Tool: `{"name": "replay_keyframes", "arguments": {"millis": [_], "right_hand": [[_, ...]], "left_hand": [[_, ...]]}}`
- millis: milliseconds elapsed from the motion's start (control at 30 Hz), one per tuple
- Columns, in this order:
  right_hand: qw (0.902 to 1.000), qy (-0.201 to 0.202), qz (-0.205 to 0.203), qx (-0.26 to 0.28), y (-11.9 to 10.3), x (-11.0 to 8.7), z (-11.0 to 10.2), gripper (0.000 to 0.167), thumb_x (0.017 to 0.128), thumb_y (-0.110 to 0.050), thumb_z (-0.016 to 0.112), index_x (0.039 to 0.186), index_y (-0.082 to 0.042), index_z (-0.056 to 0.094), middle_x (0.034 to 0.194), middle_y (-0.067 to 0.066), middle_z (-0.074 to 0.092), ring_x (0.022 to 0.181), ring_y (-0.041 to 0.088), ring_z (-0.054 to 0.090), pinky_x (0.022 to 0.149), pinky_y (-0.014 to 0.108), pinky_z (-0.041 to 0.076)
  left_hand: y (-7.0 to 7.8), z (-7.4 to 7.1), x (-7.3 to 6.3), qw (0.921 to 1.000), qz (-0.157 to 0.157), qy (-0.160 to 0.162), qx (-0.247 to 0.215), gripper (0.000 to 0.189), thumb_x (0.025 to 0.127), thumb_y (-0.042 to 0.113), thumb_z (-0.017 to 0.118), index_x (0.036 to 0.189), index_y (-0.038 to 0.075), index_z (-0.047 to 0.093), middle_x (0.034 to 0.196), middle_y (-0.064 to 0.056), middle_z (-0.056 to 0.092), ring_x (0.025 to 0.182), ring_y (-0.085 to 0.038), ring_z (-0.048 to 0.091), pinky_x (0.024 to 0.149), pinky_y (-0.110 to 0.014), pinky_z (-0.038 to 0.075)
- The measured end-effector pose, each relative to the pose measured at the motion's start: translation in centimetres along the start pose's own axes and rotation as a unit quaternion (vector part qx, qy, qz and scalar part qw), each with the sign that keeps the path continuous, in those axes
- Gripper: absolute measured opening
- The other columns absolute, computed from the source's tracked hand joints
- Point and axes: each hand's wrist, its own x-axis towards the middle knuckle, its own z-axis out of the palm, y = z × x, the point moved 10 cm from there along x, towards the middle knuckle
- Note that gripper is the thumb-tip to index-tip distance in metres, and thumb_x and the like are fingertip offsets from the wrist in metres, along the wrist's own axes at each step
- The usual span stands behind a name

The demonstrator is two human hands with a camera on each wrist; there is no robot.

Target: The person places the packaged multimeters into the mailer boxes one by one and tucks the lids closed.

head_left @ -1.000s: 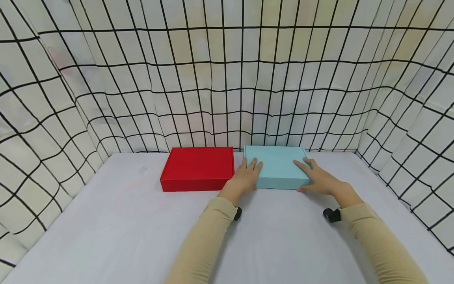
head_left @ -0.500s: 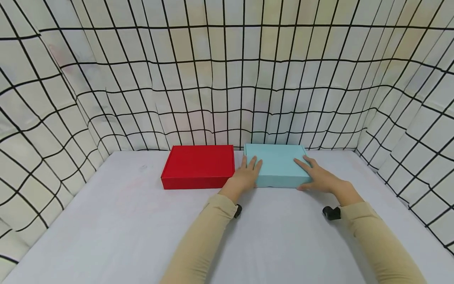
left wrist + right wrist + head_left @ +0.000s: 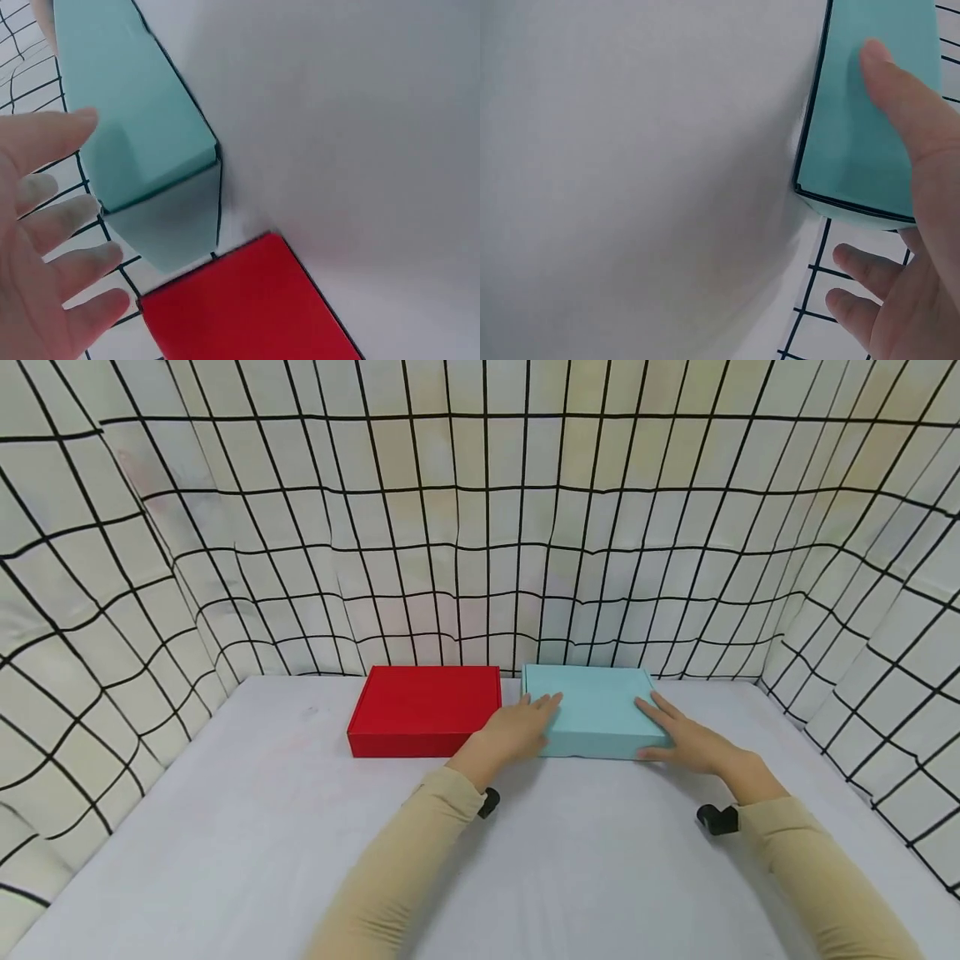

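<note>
A light-blue closed box (image 3: 596, 702) lies flat at the back of the white table. My left hand (image 3: 513, 732) is at its front left corner, overlapping the box top in the head view. The left wrist view shows this hand's fingers (image 3: 90, 262) spread and fairly straight beside the box, with the thumb near the front face. My right hand (image 3: 693, 743) is at the box's right end. In the right wrist view its thumb (image 3: 900, 94) lies along the front face and its other fingers extend past the end. A red closed box (image 3: 427, 702) lies left of the blue one.
A white wall with a black grid (image 3: 487, 527) stands close behind both boxes and continues along the left and right sides. A narrow gap separates the boxes. White tabletop (image 3: 262, 843) stretches in front of them. Black wrist devices (image 3: 717, 819) show at the cuffs.
My left hand has turned, its fingers now closer together and pointing more to the right. My right hand has shifted slightly right. The head view has shifted slightly; both boxes look unmoved on the table.
</note>
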Motion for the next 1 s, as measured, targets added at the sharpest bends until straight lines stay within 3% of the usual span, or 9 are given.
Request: {"name": "replay_keyframes", "arguments": {"millis": [100,267,333,433,700,1000], "right_hand": [[1.0000,-0.002,-0.002,0.009,-0.1,0.0,-0.2,0.092,0.098,-0.052,0.065,0.165,-0.013,0.017,0.169,0.024,0.001,0.148,0.056,0.014,0.111,0.073,0.023],[0.9998,0.002,-0.010,0.015,-0.4,0.2,-0.6,0.087,0.100,-0.052,0.061,0.165,-0.011,0.020,0.168,0.025,0.004,0.150,0.053,0.009,0.114,0.071,0.016],[0.9998,0.009,-0.012,0.010,-0.6,0.2,-0.8,0.085,0.101,-0.052,0.060,0.164,-0.010,0.022,0.168,0.025,0.006,0.150,0.053,0.008,0.114,0.073,0.014],[0.9996,0.024,-0.015,-0.001,-0.7,0.3,-1.1,0.083,0.101,-0.052,0.059,0.163,-0.009,0.026,0.168,0.025,0.010,0.150,0.053,0.007,0.114,0.073,0.012],[0.9938,0.097,-0.034,-0.042,-1.3,0.2,-2.9,0.071,0.104,-0.046,0.057,0.157,-0.003,0.038,0.162,0.027,0.027,0.148,0.053,0.019,0.116,0.068,0.016],[0.9772,0.185,0.007,-0.103,-0.4,0.5,-4.7,0.067,0.106,-0.043,0.055,0.155,0.001,0.040,0.161,0.029,0.029,0.148,0.054,0.018,0.115,0.072,0.011]], "left_hand": [[-0.4,-0.9,-0.7,0.9994,0.011,0.032,0.008,0.072,0.101,0.026,0.065,0.163,0.016,0.030,0.164,-0.006,0.035,0.148,-0.037,0.034,0.092,-0.036,0.056],[-1.9,-2.0,-2.1,0.9965,0.012,0.082,-0.004,0.066,0.101,0.025,0.066,0.160,0.014,0.038,0.161,-0.011,0.040,0.146,-0.040,0.037,0.107,-0.042,0.047],[-2.7,-2.5,-2.7,0.9954,0.002,0.095,-0.012,0.065,0.101,0.024,0.066,0.159,0.013,0.040,0.160,-0.013,0.040,0.146,-0.040,0.037,0.113,-0.048,0.038],[-4.2,-3.1,-3.6,0.9936,-0.019,0.109,-0.020,0.067,0.099,0.024,0.069,0.158,0.011,0.041,0.160,-0.016,0.039,0.147,-0.041,0.035,0.115,-0.052,0.034],[-9.0,-4.6,-6.7,0.9861,-0.066,0.151,-0.024,0.070,0.098,0.025,0.069,0.159,0.011,0.038,0.162,-0.018,0.035,0.148,-0.045,0.031,0.115,-0.062,0.028],[-15.9,-6.0,-10.9,0.9716,-0.155,0.178,-0.014,0.067,0.102,0.032,0.057,0.161,0.011,0.032,0.166,-0.022,0.023,0.151,-0.050,0.014,0.114,-0.075,0.006]]}}
